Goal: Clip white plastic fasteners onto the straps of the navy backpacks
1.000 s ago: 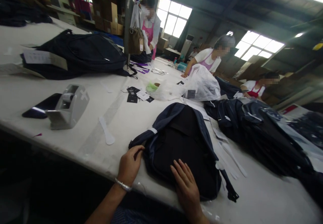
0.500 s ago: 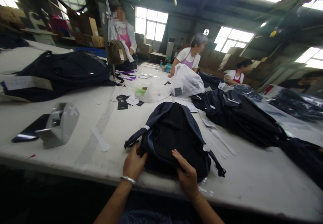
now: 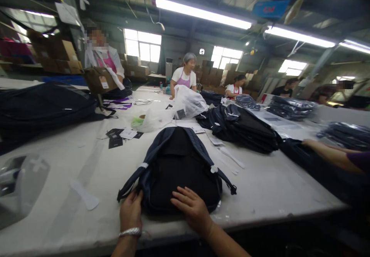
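A navy backpack [image 3: 185, 168] lies on the white table with its black padded back panel up and both shoulder straps spread to the sides. My left hand [image 3: 131, 210], a silver bracelet at its wrist, pinches the pack's lower left side beside the strap end. Its fingertips are partly hidden by the fabric. On the lower part of the back panel rests my right hand [image 3: 192, 208], palm down with fingers stretched out and holding nothing. White paper tags hang from the two straps.
Black tags [image 3: 115, 137] and a clear plastic bag [image 3: 157, 118] lie beyond the pack. A grey tape dispenser [image 3: 23, 187] stands left. Stacked backpacks [image 3: 243, 125] are at right, where a co-worker's hand [image 3: 315, 145] touches a dark bag. Other people stand across the table [image 3: 260, 195].
The view has swung to the right, bringing a co-worker's arm into sight. My right hand has flattened across the back panel; my left hand stays at the pack's left side.
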Demonstrator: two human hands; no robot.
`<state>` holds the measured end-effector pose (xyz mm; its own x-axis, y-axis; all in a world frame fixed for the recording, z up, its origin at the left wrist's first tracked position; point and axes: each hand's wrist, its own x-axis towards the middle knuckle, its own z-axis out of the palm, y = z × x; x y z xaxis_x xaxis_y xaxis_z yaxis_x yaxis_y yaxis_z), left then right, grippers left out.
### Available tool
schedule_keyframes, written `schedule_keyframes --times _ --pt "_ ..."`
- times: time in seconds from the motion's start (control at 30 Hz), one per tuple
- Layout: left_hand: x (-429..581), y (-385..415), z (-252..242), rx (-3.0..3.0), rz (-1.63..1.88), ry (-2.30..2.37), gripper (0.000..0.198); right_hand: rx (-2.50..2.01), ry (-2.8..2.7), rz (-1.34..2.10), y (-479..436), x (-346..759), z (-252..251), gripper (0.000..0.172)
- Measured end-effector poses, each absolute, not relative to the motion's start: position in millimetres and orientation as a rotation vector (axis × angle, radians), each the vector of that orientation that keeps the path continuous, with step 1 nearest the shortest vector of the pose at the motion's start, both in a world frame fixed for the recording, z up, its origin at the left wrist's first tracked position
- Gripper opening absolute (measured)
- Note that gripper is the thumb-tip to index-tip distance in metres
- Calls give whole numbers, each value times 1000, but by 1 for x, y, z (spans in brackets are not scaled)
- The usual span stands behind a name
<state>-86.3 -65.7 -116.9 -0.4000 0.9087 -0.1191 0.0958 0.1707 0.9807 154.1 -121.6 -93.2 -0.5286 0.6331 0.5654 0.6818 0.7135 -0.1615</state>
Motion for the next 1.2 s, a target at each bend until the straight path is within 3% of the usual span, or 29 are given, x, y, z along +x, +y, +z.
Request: schedule_keyframes --times 0.17,0.3,0.57,0.73,0.83,1.0,1.2 --pt "-89 -82 -95 1277 1214 1888 37 -1018 -2279 -122 -126 158 -94 49" --pt "-90 -92 -90 1348 1234 1802 45 -1024 -2210 -51 -126 159 -95 57" --pt "-101 -87 -102 760 1269 1444 48 -1120 -2373 12 -140 156 -75 58" --pt "-103 -103 -88 1534 1387 1688 35 -1176 -2385 -21 -146 154 -76 60" --pt "-106 -101 -74 2057 1180 1596 47 -1161 -2319 -12 -143 154 -79 56" --pt "-113 -80 -70 2231 985 1621 63 -1241 -2206 5 -135 151 -74 68" --pt "-114 -67 -75 2282 921 1674 67 -1230 -2131 12 -127 149 -79 39"
